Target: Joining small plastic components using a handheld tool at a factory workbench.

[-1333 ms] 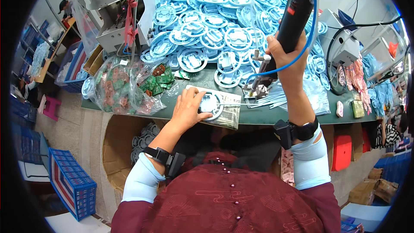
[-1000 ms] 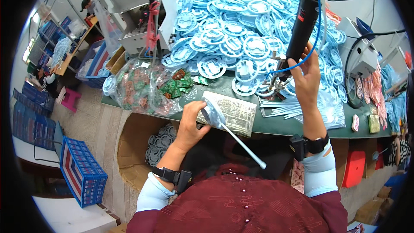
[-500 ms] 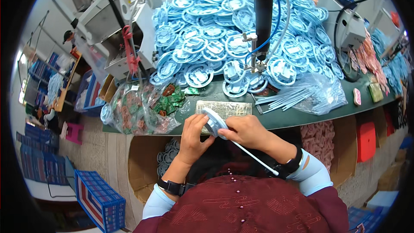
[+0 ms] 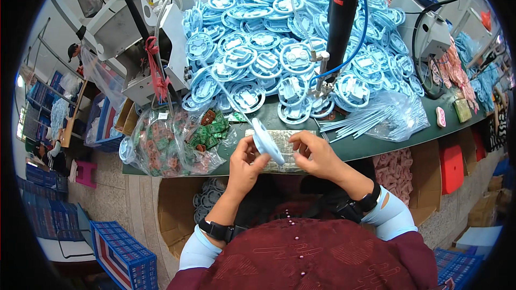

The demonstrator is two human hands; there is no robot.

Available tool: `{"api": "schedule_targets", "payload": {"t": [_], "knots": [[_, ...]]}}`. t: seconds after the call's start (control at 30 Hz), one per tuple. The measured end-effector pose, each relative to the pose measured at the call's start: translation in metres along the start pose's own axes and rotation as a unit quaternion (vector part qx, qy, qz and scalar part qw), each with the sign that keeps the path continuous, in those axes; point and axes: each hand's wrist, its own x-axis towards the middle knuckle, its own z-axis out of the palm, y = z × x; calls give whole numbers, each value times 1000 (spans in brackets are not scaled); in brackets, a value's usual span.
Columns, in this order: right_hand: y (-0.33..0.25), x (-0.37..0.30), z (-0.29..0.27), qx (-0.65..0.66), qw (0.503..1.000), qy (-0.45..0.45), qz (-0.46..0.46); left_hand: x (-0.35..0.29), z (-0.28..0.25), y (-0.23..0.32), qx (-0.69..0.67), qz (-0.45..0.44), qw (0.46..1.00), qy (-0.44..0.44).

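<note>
Pinching a tilted pale-blue disc over the silvery pad in the left hand, right hand loosely curled, apparently empty, just beside it, with a stick seemingly joined already, any work remaining on the heaped discs impossible to tell!

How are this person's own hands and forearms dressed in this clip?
The left hand and right hand are ungloved. Each arm has a black strap with a dark boxy device near the wrist, then a pale blue sleeve cover below a maroon sleeve.
</note>
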Motion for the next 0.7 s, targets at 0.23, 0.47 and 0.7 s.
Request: {"api": "schedule_targets", "payload": {"t": [0.23,0.47,0.7], "knots": [[8,3,15,-204,963,71,-160,5,-5,-13,-283,-173,934,-133],[3,12,14,-332,923,85,-173,17,-7,-12,-341,-259,884,-187],[8,21,14,-245,936,156,-199,26,-12,-11,-366,-263,852,-267]]}}
